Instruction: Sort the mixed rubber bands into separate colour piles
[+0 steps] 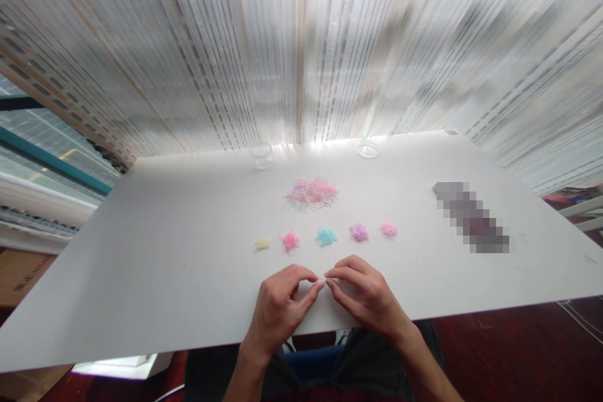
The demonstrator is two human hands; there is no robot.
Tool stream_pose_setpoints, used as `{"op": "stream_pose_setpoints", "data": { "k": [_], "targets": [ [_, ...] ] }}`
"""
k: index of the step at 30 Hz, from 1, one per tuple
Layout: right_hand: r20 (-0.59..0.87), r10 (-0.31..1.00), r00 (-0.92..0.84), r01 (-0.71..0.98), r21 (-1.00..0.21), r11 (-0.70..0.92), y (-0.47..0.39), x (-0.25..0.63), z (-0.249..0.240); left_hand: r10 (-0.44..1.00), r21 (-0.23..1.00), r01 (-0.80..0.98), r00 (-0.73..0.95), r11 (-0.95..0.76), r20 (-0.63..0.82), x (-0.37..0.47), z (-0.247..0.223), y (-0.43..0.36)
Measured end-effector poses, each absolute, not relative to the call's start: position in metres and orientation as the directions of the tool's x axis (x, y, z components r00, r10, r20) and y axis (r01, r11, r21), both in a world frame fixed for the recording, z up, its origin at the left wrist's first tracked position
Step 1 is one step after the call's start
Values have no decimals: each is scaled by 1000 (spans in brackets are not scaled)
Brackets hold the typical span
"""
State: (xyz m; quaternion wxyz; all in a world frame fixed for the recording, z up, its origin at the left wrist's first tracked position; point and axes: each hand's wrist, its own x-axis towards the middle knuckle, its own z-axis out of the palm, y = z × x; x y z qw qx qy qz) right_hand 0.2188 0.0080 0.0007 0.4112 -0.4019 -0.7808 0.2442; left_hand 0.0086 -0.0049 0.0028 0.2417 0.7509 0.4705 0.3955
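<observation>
My left hand [285, 298] and my right hand [365, 292] meet near the front edge of the table, thumb and forefinger pinched on each. Between the fingertips is a tiny pale thing [322, 280], too small to make out. Just beyond lies a row of small heaps of thin, stringy pieces that look like tiny elastic bands: a pale yellow heap [262, 244], a coral pink heap [291, 240], a turquoise heap [326, 237], a purple heap [358, 232] and a light pink heap [389, 229]. Behind them spreads a larger mixed-colour heap [312, 193].
Two clear round containers, one at the back left [261, 156] and one at the back right [368, 150], stand on the white table [155, 251]. A pixelated oblong object [471, 217] lies to the right. Translucent striped sheeting [301, 44] rises behind the table.
</observation>
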Motion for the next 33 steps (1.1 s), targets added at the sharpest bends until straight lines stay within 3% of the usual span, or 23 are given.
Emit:
{"op": "stream_pose_setpoints", "data": {
  "k": [17, 33],
  "targets": [
    [447, 821, -356, 428, -703, 568, 9, 219, 2, 878, 727, 493, 254, -479, 406, 9, 5, -3],
    [465, 818, -340, 425, -700, 574, 10, 218, 3, 930, 795, 483, 208, -368, 304, 8, 6, -7]
  ]
}}
